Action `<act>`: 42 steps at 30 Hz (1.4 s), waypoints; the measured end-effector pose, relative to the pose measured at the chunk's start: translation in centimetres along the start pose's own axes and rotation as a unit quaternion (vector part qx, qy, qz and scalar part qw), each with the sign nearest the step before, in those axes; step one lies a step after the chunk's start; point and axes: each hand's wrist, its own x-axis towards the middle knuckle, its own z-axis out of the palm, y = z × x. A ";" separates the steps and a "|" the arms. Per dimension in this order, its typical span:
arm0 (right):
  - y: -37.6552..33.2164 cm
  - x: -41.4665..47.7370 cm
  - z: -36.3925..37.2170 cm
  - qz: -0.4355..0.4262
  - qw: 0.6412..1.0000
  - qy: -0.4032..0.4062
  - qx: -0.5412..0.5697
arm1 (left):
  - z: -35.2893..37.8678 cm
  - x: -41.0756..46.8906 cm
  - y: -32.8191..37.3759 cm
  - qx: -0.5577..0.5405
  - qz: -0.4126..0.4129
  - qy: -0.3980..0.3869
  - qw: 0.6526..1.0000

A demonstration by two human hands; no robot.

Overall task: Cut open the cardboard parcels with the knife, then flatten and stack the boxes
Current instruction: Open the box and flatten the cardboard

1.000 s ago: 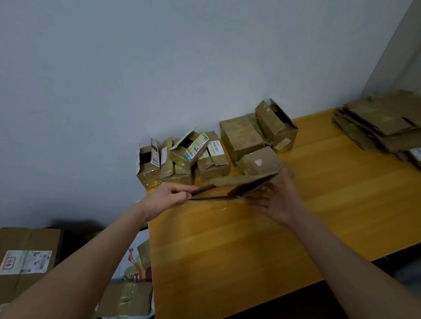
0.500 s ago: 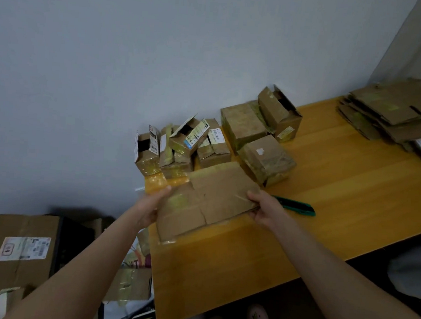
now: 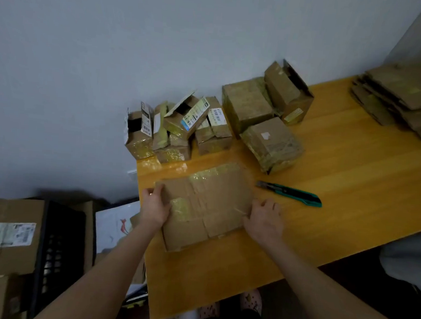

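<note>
Flattening step: your left hand (image 3: 155, 205) grips the taped brown cardboard box (image 3: 206, 206), right hand (image 3: 265, 219) presses it, fingers straight; stack it next.

Plain grey wall (image 3: 162, 44), yellow wooden table (image 3: 352, 181), dim light

A home room: wooden table (image 3: 328, 167) against bare wall (image 3: 162, 44), floor clutter.

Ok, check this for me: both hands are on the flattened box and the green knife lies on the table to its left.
Wrong side: the head view shows the green knife lying on the table to the right of the flattened box, not its left. The left hand and right hand are both on it.
</note>
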 end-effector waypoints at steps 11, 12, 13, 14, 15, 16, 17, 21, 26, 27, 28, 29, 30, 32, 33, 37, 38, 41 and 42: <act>-4.3 2.7 -0.2 -0.201 0.979 0.001 -0.038 | -0.2 2.2 -0.1 0.230 0.022 0.018 0.973; -4.7 3.2 0.0 -0.211 0.976 0.004 -0.043 | 0.0 2.2 0.1 0.240 0.073 0.050 0.967; -5.0 3.8 0.2 -0.222 0.974 0.010 -0.053 | 0.6 2.1 0.4 0.240 0.137 0.071 0.959; -5.3 4.3 0.4 -0.233 0.970 0.017 -0.068 | 1.3 1.9 0.8 0.233 0.192 0.072 0.951; -5.5 5.0 0.6 -0.245 0.965 0.025 -0.085 | 2.3 1.7 1.4 0.227 0.222 0.057 0.947; -5.7 5.6 0.8 -0.257 0.961 0.030 -0.102 | 3.3 1.6 1.8 0.225 0.229 0.036 0.946; -5.9 6.3 1.2 -0.266 0.957 0.030 -0.115 | 4.4 1.5 2.0 0.234 0.221 0.015 0.947; -5.7 8.4 3.9 -0.264 0.954 -0.010 -0.140 | 8.6 2.5 0.4 0.288 0.180 -0.013 0.940; -5.2 9.4 6.1 -0.251 0.959 0.001 -0.134 | 10.6 3.4 -1.1 0.295 0.198 0.032 0.934; -5.3 9.4 6.2 -0.251 0.958 -0.004 -0.140 | 10.7 3.4 -1.1 0.293 0.201 0.039 0.934; -5.3 9.4 6.2 -0.251 0.958 -0.004 -0.142 | 10.6 3.3 -1.0 0.290 0.203 0.043 0.934; -5.2 9.3 6.2 -0.250 0.958 0.000 -0.138 | 10.6 3.2 -1.0 0.287 0.204 0.044 0.935; -5.2 9.3 6.2 -0.249 0.959 0.005 -0.133 | 10.6 3.2 -1.0 0.285 0.204 0.045 0.935; -5.1 9.7 6.2 -0.249 0.958 0.007 -0.139 | 10.6 3.4 -0.8 0.286 0.196 0.040 0.937; -5.2 9.7 6.2 -0.250 0.957 0.003 -0.146 | 10.5 3.5 -0.8 0.287 0.193 0.036 0.938; -5.3 9.6 6.0 -0.251 0.956 -0.006 -0.153 | 10.1 3.4 -0.6 0.297 0.189 0.026 0.936; -5.4 9.5 5.8 -0.253 0.955 -0.014 -0.151 | 9.8 3.2 -0.3 0.298 0.187 0.020 0.936; -5.0 8.9 4.8 -0.253 0.958 -0.036 -0.132 | 10.0 1.1 0.0 0.293 0.199 0.020 0.935; -4.7 8.4 4.6 -0.254 0.958 -0.037 -0.127 | 10.4 0.3 -0.1 0.282 0.200 0.023 0.938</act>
